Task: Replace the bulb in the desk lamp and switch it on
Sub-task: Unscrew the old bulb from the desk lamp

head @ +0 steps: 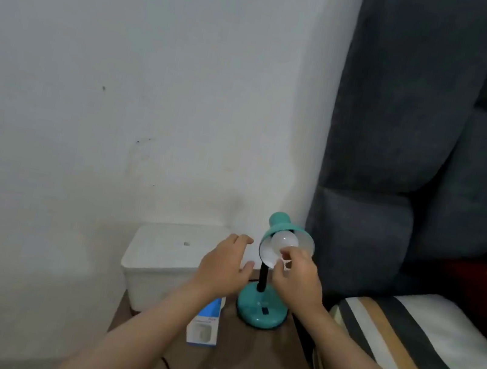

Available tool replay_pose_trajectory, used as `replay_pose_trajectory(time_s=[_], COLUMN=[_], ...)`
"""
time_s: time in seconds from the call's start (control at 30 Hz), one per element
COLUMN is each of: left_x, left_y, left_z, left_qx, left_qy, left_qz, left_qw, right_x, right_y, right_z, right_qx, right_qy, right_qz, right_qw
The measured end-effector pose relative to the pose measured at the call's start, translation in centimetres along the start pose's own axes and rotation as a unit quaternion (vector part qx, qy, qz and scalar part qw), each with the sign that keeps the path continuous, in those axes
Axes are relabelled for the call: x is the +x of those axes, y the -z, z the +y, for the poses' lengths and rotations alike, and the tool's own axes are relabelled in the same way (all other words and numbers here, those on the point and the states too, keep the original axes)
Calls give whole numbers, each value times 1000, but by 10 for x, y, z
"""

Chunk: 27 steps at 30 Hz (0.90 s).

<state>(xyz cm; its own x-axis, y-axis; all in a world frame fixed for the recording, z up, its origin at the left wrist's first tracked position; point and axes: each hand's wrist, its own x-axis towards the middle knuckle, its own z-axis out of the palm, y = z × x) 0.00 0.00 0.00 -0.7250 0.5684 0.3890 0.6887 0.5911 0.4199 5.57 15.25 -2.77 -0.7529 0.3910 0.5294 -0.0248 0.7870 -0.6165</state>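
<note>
While the right hand [296,277] pinches the bulb [284,242] inside the lamp [262,311] shade, the left hand [224,266] hovers open just beside it, above the box [202,326] on the tabletop [239,365].

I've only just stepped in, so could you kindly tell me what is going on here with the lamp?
A person is working on the bulb in a teal desk lamp on a small brown table. The right hand pinches the bulb inside the shade, while the left hand hovers open beside the shade, holding nothing. A blue and white box stands near the lamp's base, in front of a white container. The bulb looks unlit.
</note>
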Motion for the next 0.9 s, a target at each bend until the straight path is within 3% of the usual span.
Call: replay_pose_trajectory(time_s=[0.1, 0.27, 0.4, 0.73, 0.9], left_x=[14, 36, 42, 49, 50], left_y=[-12, -28, -36, -43, -42], left_z=[3, -1, -8, -22, -21], left_qx=[-38, -112, -193, -188, -209], left_qy=[-10, -27, -35, -79, -81], left_qz=[41, 88, 91, 108, 102], left_qw=[998, 989, 976, 973, 969], right_x=[5, 14, 17, 26, 28], right_y=[1, -8, -17, -37, -32], right_z=[12, 27, 35, 43, 48], right_qx=[17, 8, 8, 30, -92], right_qy=[9, 34, 52, 87, 156], right_qz=[61, 94, 88, 92, 60], right_qw=[998, 995, 995, 992, 982])
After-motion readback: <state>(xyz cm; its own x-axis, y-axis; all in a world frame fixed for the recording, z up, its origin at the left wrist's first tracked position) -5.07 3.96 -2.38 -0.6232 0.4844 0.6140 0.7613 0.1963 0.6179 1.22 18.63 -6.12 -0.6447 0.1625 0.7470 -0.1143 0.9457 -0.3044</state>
